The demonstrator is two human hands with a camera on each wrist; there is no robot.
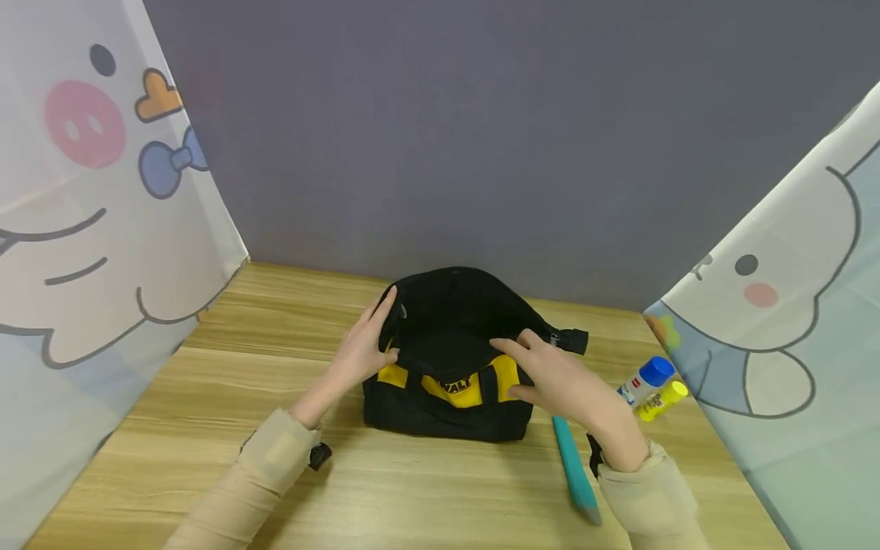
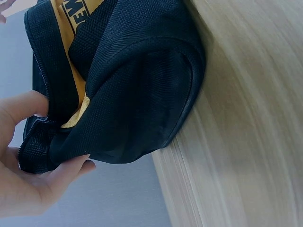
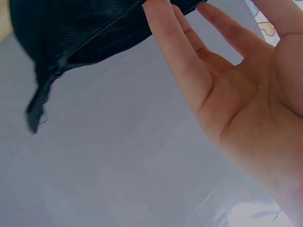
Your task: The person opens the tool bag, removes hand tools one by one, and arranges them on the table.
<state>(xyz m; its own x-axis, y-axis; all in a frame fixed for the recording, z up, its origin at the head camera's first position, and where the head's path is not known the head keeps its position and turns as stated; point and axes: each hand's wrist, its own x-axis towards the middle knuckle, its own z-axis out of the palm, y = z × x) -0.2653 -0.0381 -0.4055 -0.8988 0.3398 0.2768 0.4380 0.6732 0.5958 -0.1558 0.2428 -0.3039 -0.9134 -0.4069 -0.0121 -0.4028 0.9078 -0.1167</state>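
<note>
A black and yellow tool bag [image 1: 447, 420] stands on the table with its zippered mouth wide apart and its inside dark. My left hand [image 1: 359, 345] grips the left end of the mouth. In the left wrist view, thumb and fingers of the left hand [image 2: 28, 189] lie on either side of the zipper edge. Over the bag's front right edge hovers my right hand [image 1: 560, 378], fingers spread and loosely bent. In the right wrist view, the right hand [image 3: 236, 94] has its fingertips by the bag's edge; whether they touch it cannot be told.
Right of the bag lies a long teal object [image 1: 574, 470], partly behind the right hand. Beyond the right wrist are a white glue stick with a blue cap [image 1: 656, 371] and a yellow glue stick [image 1: 663, 401]. A grey wall [image 1: 454, 153] closes off the wooden table's back.
</note>
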